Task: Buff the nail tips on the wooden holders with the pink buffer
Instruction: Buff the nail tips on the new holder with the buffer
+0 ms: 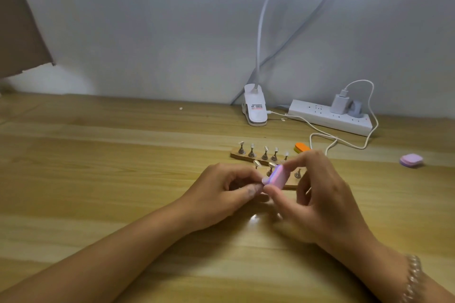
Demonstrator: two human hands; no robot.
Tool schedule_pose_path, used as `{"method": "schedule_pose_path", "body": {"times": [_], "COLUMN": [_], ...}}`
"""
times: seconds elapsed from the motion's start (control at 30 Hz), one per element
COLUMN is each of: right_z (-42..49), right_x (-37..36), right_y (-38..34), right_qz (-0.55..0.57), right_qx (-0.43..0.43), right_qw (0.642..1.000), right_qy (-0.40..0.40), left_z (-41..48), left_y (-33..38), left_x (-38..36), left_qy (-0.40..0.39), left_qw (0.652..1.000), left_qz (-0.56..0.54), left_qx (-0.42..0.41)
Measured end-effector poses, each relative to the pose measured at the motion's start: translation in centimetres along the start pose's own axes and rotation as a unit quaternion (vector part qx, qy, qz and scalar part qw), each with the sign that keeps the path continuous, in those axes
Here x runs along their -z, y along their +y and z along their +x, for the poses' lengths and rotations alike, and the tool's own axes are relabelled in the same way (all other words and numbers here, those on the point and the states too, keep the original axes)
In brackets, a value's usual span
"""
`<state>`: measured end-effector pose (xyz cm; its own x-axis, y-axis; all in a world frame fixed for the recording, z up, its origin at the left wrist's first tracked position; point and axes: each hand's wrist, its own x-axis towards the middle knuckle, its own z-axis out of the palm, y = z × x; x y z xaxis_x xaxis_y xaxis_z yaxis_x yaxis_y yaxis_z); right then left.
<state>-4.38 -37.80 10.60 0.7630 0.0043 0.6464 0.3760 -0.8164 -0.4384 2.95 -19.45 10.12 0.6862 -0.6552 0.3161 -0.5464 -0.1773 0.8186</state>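
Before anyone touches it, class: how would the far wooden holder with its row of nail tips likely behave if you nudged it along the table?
The far wooden holder is a flat, low strip, so it would probably slide rather than tip. Its small stands look narrow and upright, so they may wobble. The clear nail tips perched on top seem light and could pop off.

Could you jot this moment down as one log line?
step: buffing | right hand: holds pink buffer | left hand: pinches nail tip | wooden holder: behind
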Motion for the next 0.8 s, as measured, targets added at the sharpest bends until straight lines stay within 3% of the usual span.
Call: {"method": "schedule_pose_path", "body": {"times": [0.17,0.3,0.4,0.53,0.67,0.8], "right_z": [-0.62,0.04,-0.36,-0.01,-0.40,0.05], "right_x": [-0.31,0.18,-0.21,0.15,-0.31,0.18], "right_y": [-0.66,-0.18,-0.39,-0.29,-0.52,0.09], "right_qz": [-0.007,0.006,-0.010,0.020,0.004,0.041], "right_qx": [0.069,0.003,0.064,0.019,0.076,-0.009], "right_qw": [0.997,1.000,0.998,1.000,0.996,0.999], "right_qy": [-0.043,-0.002,-0.026,-0.012,-0.050,-0.022], "left_z": [-0.05,-0.09,-0.14,-0.20,-0.16,-0.24], "left_y": [-0.08,-0.07,-0.06,-0.14,-0.04,0.00], "left_x": [-0.01,-0.18,-0.19,-0.12,-0.22,-0.22], "left_qy": [0.039,0.059,0.071,0.068,0.058,0.060], "left_qw": [0.999,0.997,0.996,0.996,0.995,0.995], "left_qz": [0.015,0.041,0.051,0.045,0.070,0.076], "left_qx": [-0.013,-0.017,-0.024,-0.024,-0.037,-0.030]}}
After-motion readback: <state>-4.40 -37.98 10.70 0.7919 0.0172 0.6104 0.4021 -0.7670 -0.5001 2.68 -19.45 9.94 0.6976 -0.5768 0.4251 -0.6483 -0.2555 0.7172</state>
